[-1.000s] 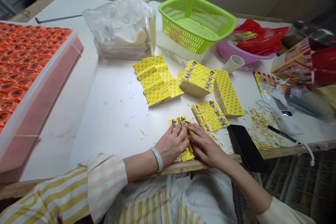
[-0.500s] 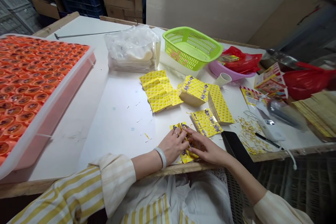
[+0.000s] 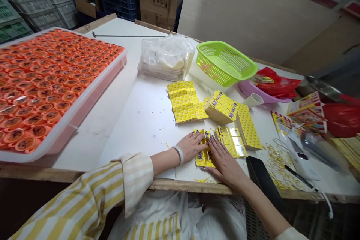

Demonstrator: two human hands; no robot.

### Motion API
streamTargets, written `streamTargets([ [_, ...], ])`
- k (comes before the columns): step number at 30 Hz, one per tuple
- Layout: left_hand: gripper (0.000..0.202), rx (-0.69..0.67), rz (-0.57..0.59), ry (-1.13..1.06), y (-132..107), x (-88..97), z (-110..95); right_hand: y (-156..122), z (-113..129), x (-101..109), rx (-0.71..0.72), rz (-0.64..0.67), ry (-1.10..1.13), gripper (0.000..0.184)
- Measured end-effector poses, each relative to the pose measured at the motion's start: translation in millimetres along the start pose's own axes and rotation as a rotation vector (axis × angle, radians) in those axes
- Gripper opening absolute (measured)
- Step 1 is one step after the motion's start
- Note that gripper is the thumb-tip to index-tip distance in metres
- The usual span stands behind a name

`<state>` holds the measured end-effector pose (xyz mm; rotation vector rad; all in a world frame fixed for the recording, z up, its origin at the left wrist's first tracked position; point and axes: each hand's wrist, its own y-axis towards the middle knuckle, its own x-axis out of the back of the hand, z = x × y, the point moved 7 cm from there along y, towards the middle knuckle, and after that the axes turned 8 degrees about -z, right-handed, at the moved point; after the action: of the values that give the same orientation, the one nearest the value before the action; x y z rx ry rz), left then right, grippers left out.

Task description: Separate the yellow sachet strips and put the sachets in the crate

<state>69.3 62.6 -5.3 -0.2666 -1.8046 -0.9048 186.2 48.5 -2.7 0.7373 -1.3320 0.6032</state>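
A yellow printed card sheet (image 3: 203, 161) with purple lettering lies near the table's front edge, a raised fold running down its middle. My left hand (image 3: 189, 149), with a pale bracelet and a ring, rests on its left part, fingers laid flat. From the other side my right hand (image 3: 225, 163) presses along the fold with stretched fingers and the thumb apart. Just beyond the right hand is a group of yellow cards (image 3: 232, 140), glossy with glare. Farther back stand a thick stack of lettered cards (image 3: 222, 108) and some creased yellow sheets (image 3: 182, 103).
A large tray (image 3: 98, 95) of orange-capped pieces fills the left. Behind are a clear plastic bag (image 3: 165, 58), a green basket (image 3: 226, 63) and a white cup (image 3: 254, 100). On the right lie a black phone-like slab (image 3: 260, 176), yellow scraps (image 3: 281, 168) and a black pen (image 3: 299, 177).
The view has swung left, so more of the orange tray shows. My right hand's fingers have straightened and flattened onto the card, whose middle fold now shows between my hands.
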Motion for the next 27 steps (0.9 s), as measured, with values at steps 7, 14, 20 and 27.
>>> streamTargets([
  [7, 0.013, -0.015, -0.011, -0.041, 0.5, 1.0, 1.4, 2.7, -2.5, 4.0, -0.064, -0.03, 0.123, 0.082],
  [14, 0.02, 0.068, -0.076, -0.105, 5.8, 21.0, 18.4, 12.9, -15.6, -1.9, -0.297, -0.086, 0.426, 0.071],
  [20, 0.028, 0.45, -0.405, -0.034, -7.7, 56.8, 105.0, 4.4, -2.9, 1.6, -0.311, -0.193, 0.418, 0.073],
  [27, 0.044, 0.469, -0.384, 0.009, -15.9, 60.3, 121.6, -11.6, 14.0, 9.0, -0.355, -0.274, 0.326, 0.089],
])
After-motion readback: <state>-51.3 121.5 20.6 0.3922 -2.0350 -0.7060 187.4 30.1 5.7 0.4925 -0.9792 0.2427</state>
